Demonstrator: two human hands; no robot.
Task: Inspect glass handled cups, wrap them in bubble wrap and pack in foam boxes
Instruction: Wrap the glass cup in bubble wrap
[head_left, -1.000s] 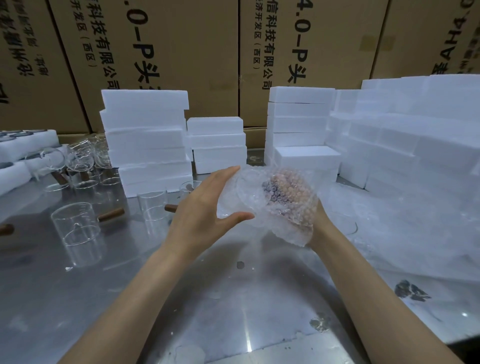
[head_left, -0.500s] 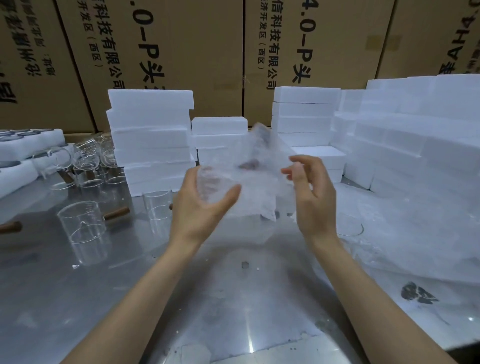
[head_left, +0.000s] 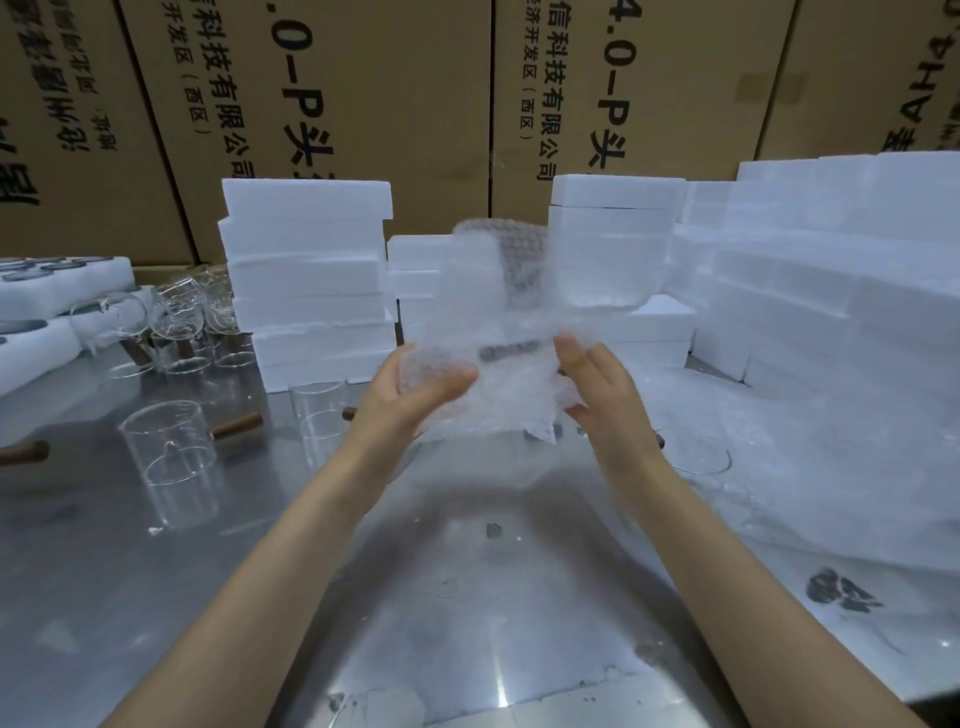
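A sheet of bubble wrap (head_left: 498, 322) stands up in front of me above the metal table (head_left: 467, 597), with a glass handled cup inside it; only the cup's dark handle (head_left: 506, 351) shows through. My left hand (head_left: 410, 395) grips the bundle from the left, thumb across its front. My right hand (head_left: 602, 389) presses its right side with fingers upright. Bare glass cups with wooden handles stand at the left, the nearest one (head_left: 174, 462) by my left forearm. White foam boxes are stacked behind at the left (head_left: 306, 270) and at the right (head_left: 618, 239).
More cups (head_left: 171, 332) crowd the far left beside foam trays (head_left: 57, 291). A pile of bubble wrap sheets (head_left: 810, 467) covers the table's right side, with a cup (head_left: 696, 452) at its edge. Brown cartons (head_left: 395, 104) wall the back.
The wrap, bunched round the cup over my right hand a second ago, has been spread out and now stands tall. My right hand has come out from behind it to its right side.
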